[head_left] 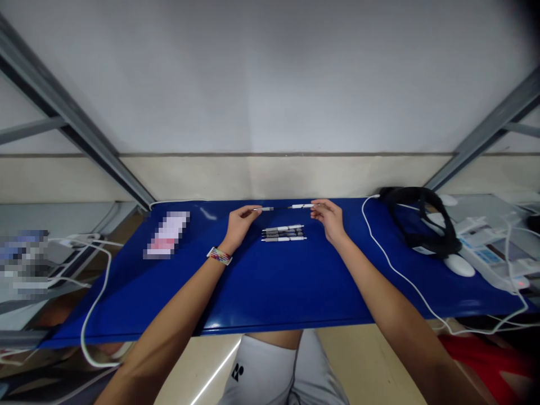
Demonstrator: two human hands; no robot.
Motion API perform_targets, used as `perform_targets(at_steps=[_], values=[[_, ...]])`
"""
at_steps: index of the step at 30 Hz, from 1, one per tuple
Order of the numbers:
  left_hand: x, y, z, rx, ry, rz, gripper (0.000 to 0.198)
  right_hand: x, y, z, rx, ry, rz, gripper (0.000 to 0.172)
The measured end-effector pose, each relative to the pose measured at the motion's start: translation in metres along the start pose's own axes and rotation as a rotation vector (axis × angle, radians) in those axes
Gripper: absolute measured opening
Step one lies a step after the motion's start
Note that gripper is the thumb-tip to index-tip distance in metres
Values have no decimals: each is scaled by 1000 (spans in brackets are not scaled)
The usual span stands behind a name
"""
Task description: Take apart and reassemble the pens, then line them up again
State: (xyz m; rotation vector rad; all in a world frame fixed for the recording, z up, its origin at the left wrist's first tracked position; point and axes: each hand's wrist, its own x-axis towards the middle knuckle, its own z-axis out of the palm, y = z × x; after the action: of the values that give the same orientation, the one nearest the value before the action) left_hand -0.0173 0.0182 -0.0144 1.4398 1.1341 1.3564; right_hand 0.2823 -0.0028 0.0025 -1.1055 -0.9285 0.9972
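A pen is in two parts above the far side of the blue table (270,287). My left hand (242,224), wearing a colourful wristband, pinches the grey front section (266,208) by its left end. Across from it, my right hand (329,219) grips the white barrel (301,206) near its right end, fingertips closed around it. A thin dark piece, perhaps the refill, shows at the barrel's left end; its full length is hard to make out. Just below the hands lie several white-and-grey pens (283,233), side by side and pointing left.
At the left of the table lies a blurred-out flat object (167,235). A black headset (422,222) with white controllers (459,265) sits at the right, beside a white cable (394,273). Grey metal posts (88,121) frame both sides, with a pale wall (270,84) behind.
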Motion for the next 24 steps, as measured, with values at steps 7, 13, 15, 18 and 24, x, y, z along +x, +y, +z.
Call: perform_targets(at_steps=[7,13,15,18,24], values=[[1,-2,-1,-11,5,-3,40,0,2,0,9,-4,-4,26],[0,-1,0,-6,1,-9,42,2,4,-1,16,3,-1,28],[0,0,1,-2,4,-9,41,3,5,-2,14,1,-1,28],[-1,1,1,-2,6,-7,41,3,5,-3,10,-3,-2,27],[-1,0,0,0,-6,-10,43,3,5,-3,22,2,14,27]])
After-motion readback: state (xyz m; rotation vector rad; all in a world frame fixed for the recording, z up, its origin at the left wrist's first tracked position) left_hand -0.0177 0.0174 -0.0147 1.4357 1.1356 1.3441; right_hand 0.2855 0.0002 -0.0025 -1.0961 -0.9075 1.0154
